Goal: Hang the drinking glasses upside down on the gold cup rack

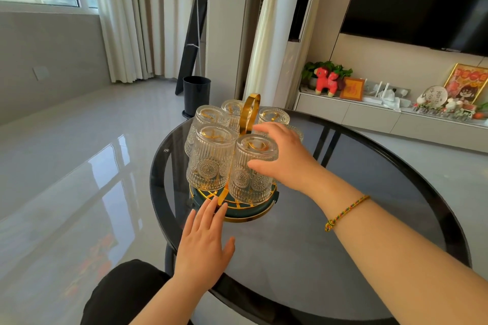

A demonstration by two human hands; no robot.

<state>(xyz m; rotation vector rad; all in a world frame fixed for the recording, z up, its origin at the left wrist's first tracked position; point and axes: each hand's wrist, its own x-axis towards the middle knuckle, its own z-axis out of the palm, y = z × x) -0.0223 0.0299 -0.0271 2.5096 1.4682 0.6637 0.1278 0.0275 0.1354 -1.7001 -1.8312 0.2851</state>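
Observation:
The gold cup rack (249, 111) stands on a round dark glass table (343, 219), with a gold loop handle on top and a dark green, gold-rimmed base tray (245, 212). Several ribbed clear glasses hang upside down around it. My right hand (285, 155) grips the front right glass (249, 171) from its right side, thumb low and fingers over the upturned bottom. The front left glass (211, 158) hangs beside it. My left hand (203, 240) lies flat on the table with fingers spread, its fingertips touching the tray's front edge. A further glass is partly hidden behind my right hand.
A dark waste bin (196, 95) stands on the shiny floor beyond the table. A low white cabinet (369, 113) with ornaments runs along the right wall under a large dark screen. Curtains and a window fill the back left. My dark-clothed knee (126, 295) is at the table's near edge.

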